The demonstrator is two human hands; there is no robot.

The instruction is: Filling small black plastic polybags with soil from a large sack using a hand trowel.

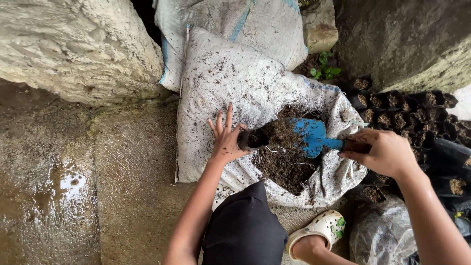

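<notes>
My right hand (382, 152) grips the handle of a blue trowel (306, 133) loaded with dark soil, its blade held over the open mouth of a white woven sack (221, 88). My left hand (226, 140) holds a small black nursery bag (252, 139) by its side, fingers spread, its opening turned toward the trowel's tip. The trowel touches or nearly touches the bag's mouth. Loose soil (284, 169) fills the sack's opening below.
Rows of soil-filled black nursery bags (402, 115) stand at the right. A second sack (235, 24) lies behind the first. Rough stone (73, 44) rises at upper left; wet concrete floor (73, 196) spreads left. My knee and a white clog (321, 228) are below.
</notes>
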